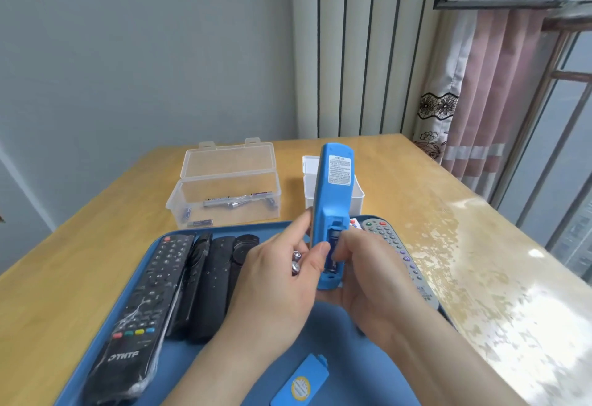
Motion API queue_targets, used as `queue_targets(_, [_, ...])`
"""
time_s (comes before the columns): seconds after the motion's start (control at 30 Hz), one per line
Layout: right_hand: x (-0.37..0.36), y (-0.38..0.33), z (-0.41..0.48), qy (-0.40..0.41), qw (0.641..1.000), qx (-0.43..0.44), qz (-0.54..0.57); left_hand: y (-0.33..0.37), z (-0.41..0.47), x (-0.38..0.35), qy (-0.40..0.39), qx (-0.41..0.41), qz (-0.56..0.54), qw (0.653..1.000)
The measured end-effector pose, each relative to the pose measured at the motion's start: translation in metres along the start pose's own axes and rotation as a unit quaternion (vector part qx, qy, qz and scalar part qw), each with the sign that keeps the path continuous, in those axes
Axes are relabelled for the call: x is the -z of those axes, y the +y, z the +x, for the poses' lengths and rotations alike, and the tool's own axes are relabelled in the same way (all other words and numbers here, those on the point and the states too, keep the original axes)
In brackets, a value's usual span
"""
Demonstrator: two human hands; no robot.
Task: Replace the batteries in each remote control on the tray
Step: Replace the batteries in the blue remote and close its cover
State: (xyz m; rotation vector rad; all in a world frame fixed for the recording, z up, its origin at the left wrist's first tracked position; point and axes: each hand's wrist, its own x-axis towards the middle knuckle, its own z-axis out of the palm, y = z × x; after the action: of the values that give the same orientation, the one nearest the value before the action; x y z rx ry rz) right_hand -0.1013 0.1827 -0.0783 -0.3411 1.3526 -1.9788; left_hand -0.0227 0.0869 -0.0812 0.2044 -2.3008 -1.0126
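A blue remote (333, 187) is held upright above the blue tray (349, 351), back side facing me, its battery bay open with a battery inside. My left hand (278, 280) grips the remote's left edge and also holds two loose batteries (295, 261) between its fingers. My right hand (365, 264) supports the remote from the right, fingertips at the open bay. The blue battery cover (302, 383) lies on the tray near me. On the tray's left lie several black remotes (150, 296). A grey remote (394, 245) lies on the tray behind my right hand.
A clear plastic box (224, 181) with its lid open holds several batteries at the back of the wooden table (64, 271). A white container (355, 194) stands behind the blue remote. Curtains and a window are at the right.
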Motion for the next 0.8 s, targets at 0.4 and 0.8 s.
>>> queue_targets(0.4, [-0.005, 0.004, 0.002, -0.041, 0.997, 0.033, 0.049, -0.002, -0.002, -0.004, 0.134, -0.002, 0.058, 0.989])
queue_targets(0.8, [-0.011, 0.003, -0.005, -0.101, 0.992, 0.064, 0.047, 0.001, 0.004, 0.000, 0.117, 0.125, -0.233, 0.957])
